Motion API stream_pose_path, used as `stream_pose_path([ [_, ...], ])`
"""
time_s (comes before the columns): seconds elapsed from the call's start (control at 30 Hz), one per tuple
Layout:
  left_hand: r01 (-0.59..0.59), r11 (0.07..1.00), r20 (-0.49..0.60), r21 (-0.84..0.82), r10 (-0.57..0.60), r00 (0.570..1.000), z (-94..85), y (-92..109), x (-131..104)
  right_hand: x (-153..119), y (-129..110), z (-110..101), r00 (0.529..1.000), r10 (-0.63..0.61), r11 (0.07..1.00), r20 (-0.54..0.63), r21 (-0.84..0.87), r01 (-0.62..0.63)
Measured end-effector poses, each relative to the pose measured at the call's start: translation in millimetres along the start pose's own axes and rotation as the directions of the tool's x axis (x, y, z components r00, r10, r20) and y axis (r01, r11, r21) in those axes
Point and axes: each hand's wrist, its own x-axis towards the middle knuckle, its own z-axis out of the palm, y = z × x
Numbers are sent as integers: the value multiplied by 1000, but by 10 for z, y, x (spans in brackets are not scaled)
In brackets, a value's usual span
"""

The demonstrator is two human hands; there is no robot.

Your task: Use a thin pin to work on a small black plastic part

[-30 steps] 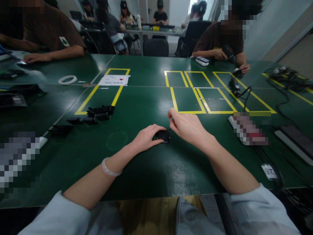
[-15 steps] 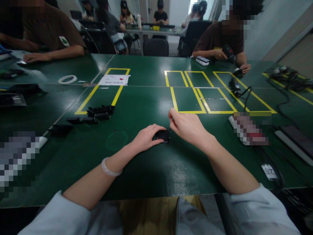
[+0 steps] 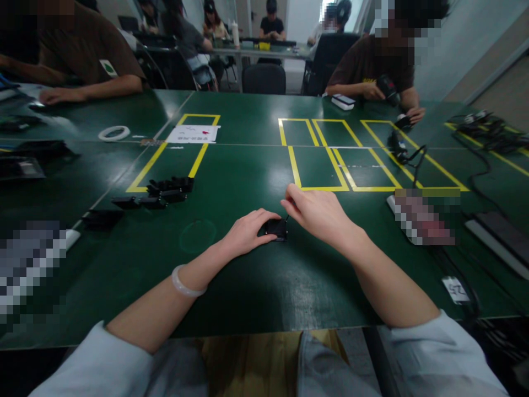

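A small black boxy part (image 3: 276, 230) is gripped by the left hand (image 3: 249, 232); a thin dark tool (image 3: 287, 219) is pinched by the right hand (image 3: 311, 211).

The white tag (image 3: 455, 290) at right reads "25".

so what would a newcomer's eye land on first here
Probably the two bare hands at the centre: the left hand grips a small black part on the green table, and the right hand hovers just beside it. Next, the bright yellow tape outlines beyond them, then the pale bracelet on the left wrist.
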Motion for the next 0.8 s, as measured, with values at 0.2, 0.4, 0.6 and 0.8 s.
stream_pose_path([
  [0.2,-3,1000,4,3,3,1000,5,3,3,5,6,7,1000,7,1000,11,6,-7],
  [0.4,-15,1000,-3,4,15,1000,11,-15,1,-2,-3,-11,1000,-1,1000,-6,28,1],
  [0.6,-18,1000,-5,-4,18,1000,14,-20,-3,17,4,5,999,22,999,29,-50,-21],
  [0.8,-19,1000,-10,0,19,1000,23,-32,0,-14,-9,2,1000,-14,1000,-15,20,14],
])
